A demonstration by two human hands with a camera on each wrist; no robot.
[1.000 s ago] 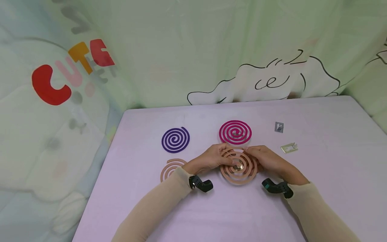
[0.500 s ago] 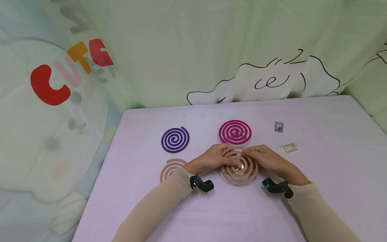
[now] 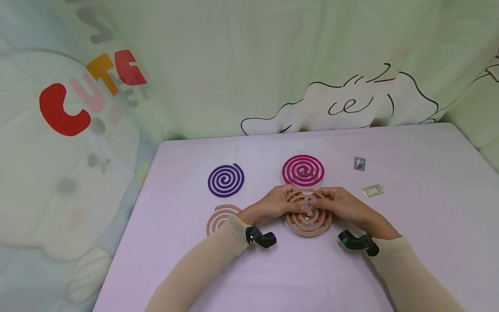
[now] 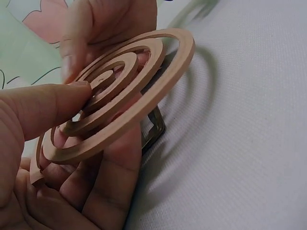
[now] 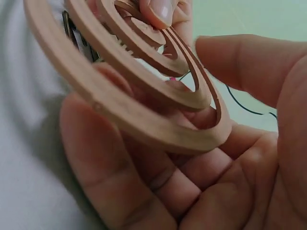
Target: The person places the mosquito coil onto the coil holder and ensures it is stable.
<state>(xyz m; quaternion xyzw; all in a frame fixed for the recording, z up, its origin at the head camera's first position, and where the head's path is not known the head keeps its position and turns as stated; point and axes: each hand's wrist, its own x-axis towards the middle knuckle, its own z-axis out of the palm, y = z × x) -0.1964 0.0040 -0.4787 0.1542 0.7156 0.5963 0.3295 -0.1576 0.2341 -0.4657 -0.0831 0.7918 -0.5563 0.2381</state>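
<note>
A tan mosquito coil (image 3: 308,234) is held tilted above the table between both hands. My left hand (image 3: 274,203) pinches it, thumb on top near the coil's centre and fingers underneath. Curled fingers of my right hand (image 3: 343,206) lie under its right side. In the right wrist view the right thumb (image 5: 244,64) stands off the coil's upper face. A small dark metal piece, apparently a coil stand (image 4: 156,127), shows beneath the coil in the left wrist view. How it joins the coil is hidden by the rings and fingers.
A purple coil (image 3: 225,178) lies at the back left. Behind the hands is a magenta coil (image 3: 303,170) with some metal under it. Another tan coil (image 3: 225,206) is partly covered by the left forearm. Silver (image 3: 360,164) and gold-toned (image 3: 373,190) flat metal pieces lie right.
My right thumb has shifted from the coil's right rim inward over its rings, toward the centre. The left hand keeps its pinch, and the coil has barely moved.
</note>
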